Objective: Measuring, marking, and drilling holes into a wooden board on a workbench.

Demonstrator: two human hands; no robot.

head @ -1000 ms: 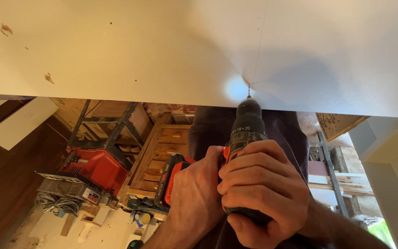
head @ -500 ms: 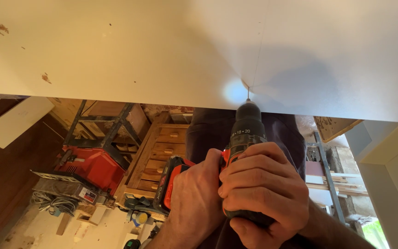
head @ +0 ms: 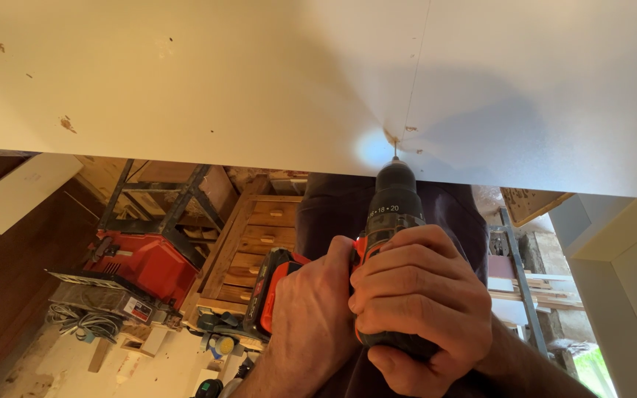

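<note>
My two hands hold a black and red cordless drill (head: 395,197). My left hand (head: 317,324) wraps the handle just above the red and black battery (head: 273,289). My right hand (head: 423,304) is clasped over the back of the drill body. The short bit (head: 395,152) touches a large white panel (head: 186,81), right beside a thin seam (head: 416,74) that runs across the panel. The drill's light makes a bright spot on the panel next to the bit. My dark trousers (head: 333,203) show behind the drill.
Below the panel's edge stand a red machine on a metal frame (head: 141,265), a wooden chest of small drawers (head: 256,236) and a coil of cable (head: 82,323). A metal ladder (head: 519,274) and a white frame (head: 628,273) are at the right, a white board offcut (head: 16,191) at the left.
Both hands keep the same grip and the bit stays at the same spot on the panel. Only the view has drifted slightly.
</note>
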